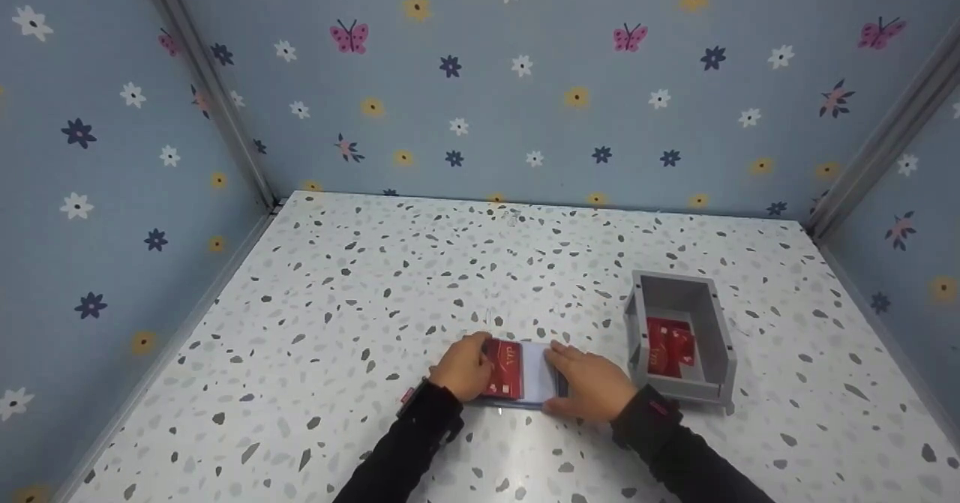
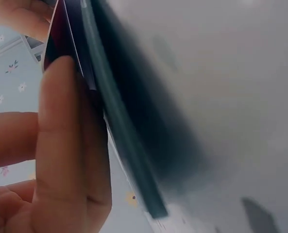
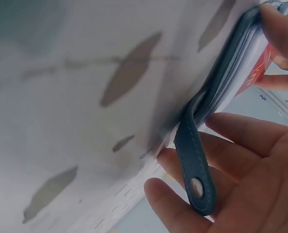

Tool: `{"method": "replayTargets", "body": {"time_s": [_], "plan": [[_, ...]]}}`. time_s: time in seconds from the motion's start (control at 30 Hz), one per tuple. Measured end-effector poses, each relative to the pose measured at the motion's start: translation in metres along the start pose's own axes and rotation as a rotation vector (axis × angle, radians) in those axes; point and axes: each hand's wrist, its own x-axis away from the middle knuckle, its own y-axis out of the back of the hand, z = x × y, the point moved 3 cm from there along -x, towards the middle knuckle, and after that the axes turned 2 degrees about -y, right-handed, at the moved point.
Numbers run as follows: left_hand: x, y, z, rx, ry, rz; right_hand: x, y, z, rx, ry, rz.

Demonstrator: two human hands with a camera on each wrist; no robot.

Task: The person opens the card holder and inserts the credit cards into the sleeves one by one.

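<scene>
- Head: On the worktop [image 1: 375, 308], we locate the card holder [image 1: 536, 374] at six o'clock, the grey bin [image 1: 679, 390] at four. The left hand [image 1: 461, 368] pinches the red card [image 1: 510, 378]; the right hand [image 1: 596, 388] grips the holder.
- Left wrist: Fingers [image 2: 61, 121] curl at eight o'clock; tilting the card could snag it.
- Right wrist: Unfastened strap [image 3: 191, 145], five o'clock; a slack right hold could cause skidding. We cannot read the card's gold lettering [image 3: 258, 73].

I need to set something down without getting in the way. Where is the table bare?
The table is bare from the left wall to the left grip, and behind the holder to the back wall. A smaller strip lies between bin and right wall. Crowded: around the holder, where both grips are, and between right grip and bin.
</scene>
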Motion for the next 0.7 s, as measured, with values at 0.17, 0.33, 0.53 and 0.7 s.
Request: {"method": "replayTargets", "body": {"time_s": [0.17,0.33,0.53,0.7], "plan": [[-0.004,-0.003,-0.003,-0.024,-0.007,0.002,-0.001,-0.001,0.0,-0.008,-0.016,0.009],[-0.006,-0.008,-0.007,-0.074,-0.032,0.034,-0.001,-0.001,-0.001,-0.018,-0.034,0.02],[-0.007,-0.013,-0.012,-0.069,-0.087,0.054,-0.001,-0.001,0.0,-0.039,-0.047,0.019],[-0.007,-0.017,-0.015,-0.039,-0.087,0.052,-0.001,0.0,0.0,-0.043,-0.033,0.0]]}}
